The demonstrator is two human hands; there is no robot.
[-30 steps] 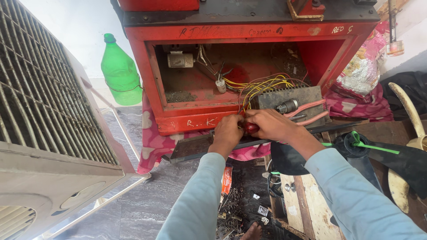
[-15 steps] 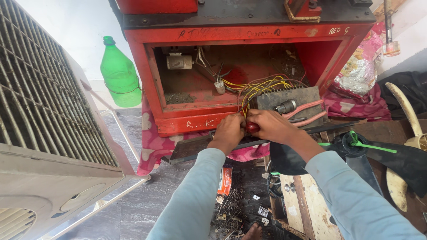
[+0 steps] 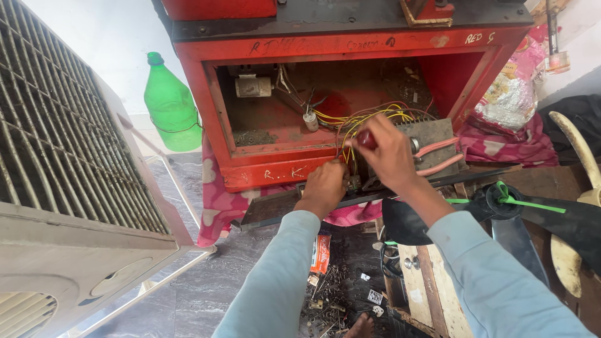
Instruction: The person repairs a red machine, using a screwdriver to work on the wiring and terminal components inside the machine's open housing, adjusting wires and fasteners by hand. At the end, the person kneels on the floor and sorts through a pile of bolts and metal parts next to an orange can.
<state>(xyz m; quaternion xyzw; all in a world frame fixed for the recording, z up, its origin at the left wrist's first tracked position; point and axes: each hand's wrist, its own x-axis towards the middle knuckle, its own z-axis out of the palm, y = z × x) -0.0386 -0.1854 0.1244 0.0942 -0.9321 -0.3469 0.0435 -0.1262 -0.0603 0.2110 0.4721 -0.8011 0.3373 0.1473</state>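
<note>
An open red metal box (image 3: 213,112) stands in front of me with yellow and red wires (image 3: 369,117) spilling out of it. My right hand (image 3: 388,153) grips a red-handled tool (image 3: 365,139), a screwdriver by its look, held upright over a grey component panel (image 3: 432,134) with pink cables. My left hand (image 3: 325,184) rests lower, fingers pinched on a small part at the front edge of the box, beside the wires. The tool's tip is hidden behind my hands.
A green plastic bottle (image 3: 170,106) stands left of the box. A large grey grille unit (image 3: 56,156) fills the left side. Pink cloth (image 3: 219,200) lies under the box. Small parts and screws (image 3: 338,294) litter the floor; black fan blades (image 3: 551,213) lie at right.
My right hand has risen with the red-handled tool, away from the left hand. The left hand stays at the box's front edge.
</note>
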